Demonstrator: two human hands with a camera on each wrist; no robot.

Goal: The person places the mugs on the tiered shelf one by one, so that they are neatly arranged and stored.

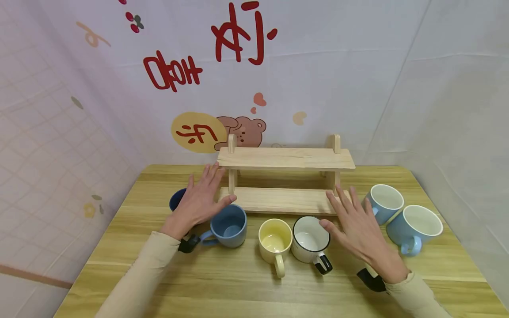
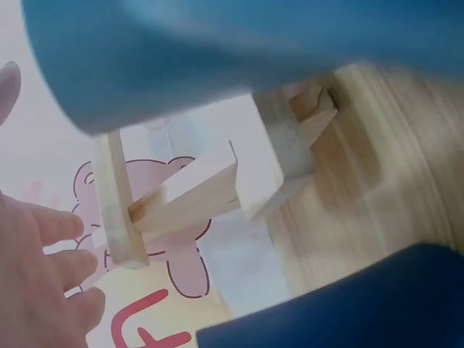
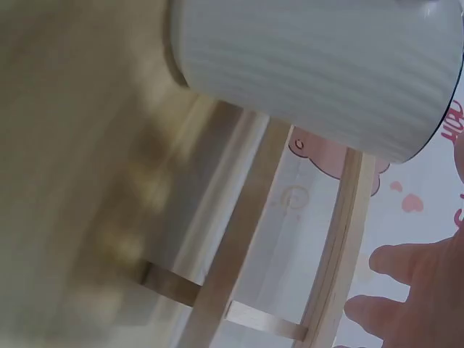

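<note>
Both hands are held out, fingers spread and holding nothing. My left hand [image 1: 199,201] hovers beside the left end of a two-tier wooden shelf [image 1: 286,158], partly covering a dark blue mug [image 1: 175,199]. Just right of its thumb stands a blue mug [image 1: 228,227], which fills the top of the left wrist view. At the shelf's right end is my right hand [image 1: 359,225], its thumb near the rim of a white mug [image 1: 311,240] with a black-edged rim. A yellow mug [image 1: 274,240] stands left of the white one.
Right of the right hand stand a light blue mug [image 1: 385,205] and a second, larger light blue mug [image 1: 415,229]. All the mugs are upright on the wooden table [image 1: 238,291]. Behind the shelf hangs a printed white cloth [image 1: 338,75], with more cloth on either side.
</note>
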